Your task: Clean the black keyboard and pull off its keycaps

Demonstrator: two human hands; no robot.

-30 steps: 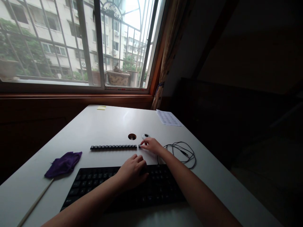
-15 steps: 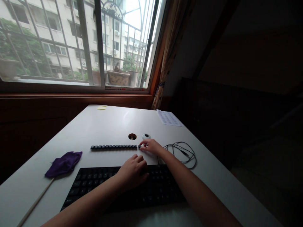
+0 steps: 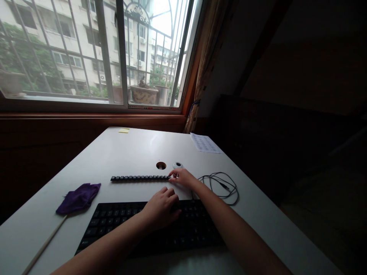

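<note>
A row of black keycaps lies across the white desk, beyond the black keyboard. At the row's right end my right hand pinches a keycap between thumb and fingers, and it sits against the row. My left hand rests over the middle of the keyboard with its fingers curled. Whatever lies under those fingers is hidden. Both forearms cover part of the keyboard's near side.
A purple cloth on a stick lies at the left. Behind the row are a round desk hole and its white cover. A coiled black cable lies right; a printed sheet and yellow note lie at the back.
My right hand has brought the keycap leftward against the end of the row, closing the small gap. My left hand has stayed over the keyboard.
</note>
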